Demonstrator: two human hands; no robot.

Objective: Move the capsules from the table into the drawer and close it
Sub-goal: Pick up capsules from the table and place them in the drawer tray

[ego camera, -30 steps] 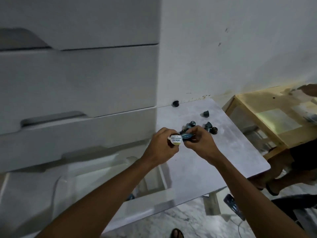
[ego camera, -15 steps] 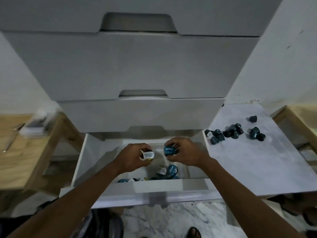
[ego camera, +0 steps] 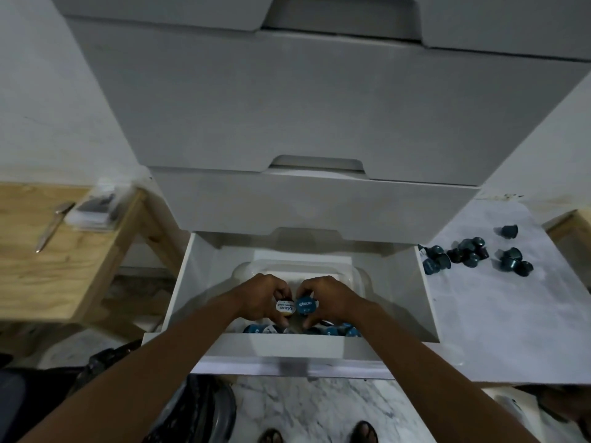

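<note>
Left hand grasping a white-lidded capsule, right hand grasping a blue-lidded capsule, both above the open drawer, more capsules on the table

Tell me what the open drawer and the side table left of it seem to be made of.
Open drawer: probably white laminated board or plastic; smooth, matte, uniform faces with crisp edges and no grain.
Side table: pale unfinished-looking wood, likely pine; visible grain streaks and a dull, unpainted surface. Neither can be confirmed from this view.
</note>
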